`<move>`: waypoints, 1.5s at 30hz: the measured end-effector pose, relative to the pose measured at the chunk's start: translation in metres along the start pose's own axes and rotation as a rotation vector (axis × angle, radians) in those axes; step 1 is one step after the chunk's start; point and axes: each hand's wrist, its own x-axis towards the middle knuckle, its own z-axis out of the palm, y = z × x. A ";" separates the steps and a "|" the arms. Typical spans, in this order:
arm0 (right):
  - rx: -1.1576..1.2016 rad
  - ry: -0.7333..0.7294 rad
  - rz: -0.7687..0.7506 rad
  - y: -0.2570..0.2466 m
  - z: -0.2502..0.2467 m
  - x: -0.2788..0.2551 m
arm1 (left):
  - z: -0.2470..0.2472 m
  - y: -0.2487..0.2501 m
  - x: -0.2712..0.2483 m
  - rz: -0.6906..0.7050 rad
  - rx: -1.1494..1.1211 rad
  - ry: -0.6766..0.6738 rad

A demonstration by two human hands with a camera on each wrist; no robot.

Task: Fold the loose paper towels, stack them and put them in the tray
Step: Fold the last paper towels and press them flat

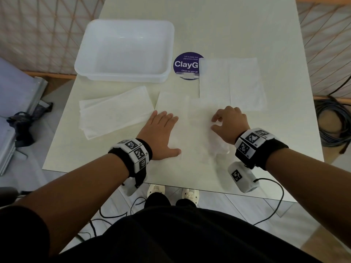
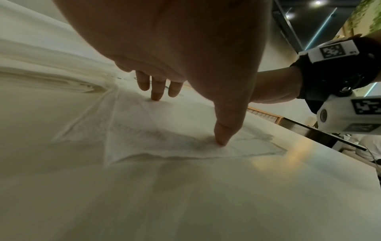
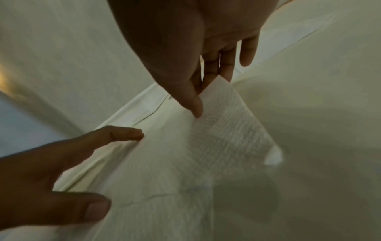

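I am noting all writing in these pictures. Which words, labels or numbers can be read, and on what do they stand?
On the round purple sticker on the table:
"Let's keep our pantries clean"
"ClayG", cut off by a paper towel
"Clean as you go"
The line below is blurred.
The wristband tags carry square codes; their tiny labels are unreadable.

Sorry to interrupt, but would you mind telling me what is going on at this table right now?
A person is folding white paper towels on a pale table. The left hand presses flat on the sheet being folded, while the right hand pinches its edge and lifts it over. A pile of folded towels lies to the left, an unfolded towel waits further back on the right, and the translucent plastic tray holds no towels yet.
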 end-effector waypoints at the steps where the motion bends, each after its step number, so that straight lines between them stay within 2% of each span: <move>1: 0.028 -0.015 0.019 0.000 -0.001 0.002 | 0.000 0.001 0.001 -0.007 0.000 -0.002; 4: 0.118 -0.042 0.019 0.002 -0.005 0.004 | 0.000 0.002 0.001 -0.033 0.002 -0.015; 6: 0.227 -0.034 -0.027 -0.001 -0.013 0.004 | 0.000 0.000 0.001 -0.026 -0.051 0.032; 10: 0.414 -0.029 -0.172 -0.022 -0.040 0.001 | -0.013 0.003 0.009 0.056 -0.365 0.257; 13: 0.484 -0.030 -0.247 -0.045 -0.054 0.005 | -0.032 0.004 0.013 -0.013 -0.614 0.295; 17: 0.686 -0.044 -0.214 -0.063 -0.060 0.020 | -0.046 -0.016 0.000 -0.092 -0.719 0.381; 20: 0.935 -0.066 -0.071 -0.071 -0.050 0.036 | -0.059 -0.045 -0.012 -0.147 -0.740 0.346; 21: 0.940 -0.061 -0.026 -0.074 -0.044 0.041 | -0.065 -0.057 -0.015 -0.170 -0.722 0.318; 22: 0.865 -0.049 -0.006 -0.076 -0.036 0.047 | -0.071 -0.070 -0.019 -0.188 -0.701 0.288; 26: 0.126 -0.067 -0.142 -0.082 -0.004 0.063 | -0.092 -0.116 -0.028 -0.241 -0.631 0.188; 29: -0.072 -0.025 -0.181 -0.092 0.010 0.065 | -0.098 -0.143 -0.028 -0.266 -0.639 0.170; 35: -0.163 0.009 -0.104 -0.101 0.018 0.070 | -0.079 -0.173 -0.015 -0.296 -0.677 0.113; 39: -0.147 -0.011 -0.061 -0.102 0.010 0.077 | -0.060 -0.183 -0.004 -0.283 -0.557 0.039; 45: -0.041 -0.051 -0.049 -0.103 -0.001 0.078 | -0.058 -0.187 0.004 -0.337 -0.390 0.122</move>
